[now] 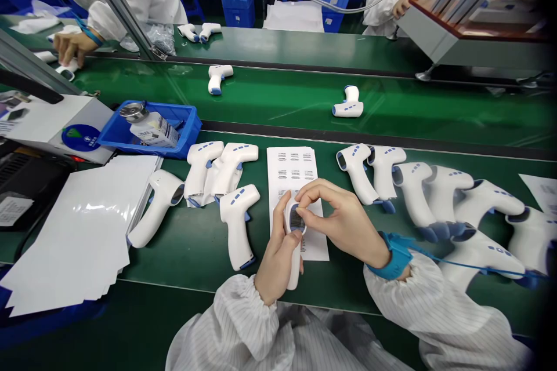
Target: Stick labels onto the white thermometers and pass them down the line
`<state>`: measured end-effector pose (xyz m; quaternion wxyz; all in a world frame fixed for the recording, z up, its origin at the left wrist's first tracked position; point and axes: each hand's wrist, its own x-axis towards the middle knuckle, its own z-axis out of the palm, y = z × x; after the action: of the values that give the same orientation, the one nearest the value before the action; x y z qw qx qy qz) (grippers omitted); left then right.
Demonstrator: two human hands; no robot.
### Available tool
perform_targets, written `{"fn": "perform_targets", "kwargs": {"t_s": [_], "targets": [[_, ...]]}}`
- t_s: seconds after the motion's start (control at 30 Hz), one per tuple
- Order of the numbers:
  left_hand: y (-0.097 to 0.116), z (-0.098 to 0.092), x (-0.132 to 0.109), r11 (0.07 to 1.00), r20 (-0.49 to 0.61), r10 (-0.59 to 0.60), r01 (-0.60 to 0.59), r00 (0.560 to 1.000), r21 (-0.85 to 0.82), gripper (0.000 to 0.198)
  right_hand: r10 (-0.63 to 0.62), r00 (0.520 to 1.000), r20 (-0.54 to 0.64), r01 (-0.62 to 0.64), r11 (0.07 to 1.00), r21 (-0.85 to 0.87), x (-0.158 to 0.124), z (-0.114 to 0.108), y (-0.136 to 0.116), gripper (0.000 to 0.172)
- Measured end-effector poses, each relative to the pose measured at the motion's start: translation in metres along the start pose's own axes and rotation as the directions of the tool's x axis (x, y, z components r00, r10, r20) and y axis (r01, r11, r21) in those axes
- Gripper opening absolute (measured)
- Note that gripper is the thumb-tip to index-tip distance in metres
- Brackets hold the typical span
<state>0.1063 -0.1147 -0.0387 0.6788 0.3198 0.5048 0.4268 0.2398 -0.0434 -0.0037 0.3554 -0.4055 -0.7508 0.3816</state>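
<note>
White thermometer (295, 269), one in work: my left hand (276, 261) grips it above the label sheet (295, 168), right hand (343, 223) pinching at its screen. Left batch (237, 223), four; right row (435, 191), more; which are finished, I cannot tell.

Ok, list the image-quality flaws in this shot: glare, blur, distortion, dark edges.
Head view, left: glare whitens the glossy white sheets; head view, centre: the left hand, right hand and the thermometer they hold are sharp; head view, right: the row of thermometers smears into blur and the edge darkens; head view overall: the conveyor belt bows at its edges, wide-angle distortion.
</note>
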Motion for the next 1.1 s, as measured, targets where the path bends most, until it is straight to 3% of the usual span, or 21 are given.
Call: {"fn": "perform_targets", "kwargs": {"t_s": [0.87, 1.1], "targets": [[-0.0025, -0.0005, 0.0000, 1.000, 0.009, -0.002, 0.002, 1.000, 0.006, 0.059, -0.017, 1.000, 0.015, 0.017, 0.999, -0.028, 0.0021, 0.0044, 0.0000, 0.017], [0.0039, 0.0053, 0.0055, 0.993, -0.057, 0.034, -0.040, 0.998, -0.110, 0.046, 0.171, 0.983, 0.069, -0.167, 0.984, -0.057, 0.0090, 0.0023, -0.0053, 0.012]]}}
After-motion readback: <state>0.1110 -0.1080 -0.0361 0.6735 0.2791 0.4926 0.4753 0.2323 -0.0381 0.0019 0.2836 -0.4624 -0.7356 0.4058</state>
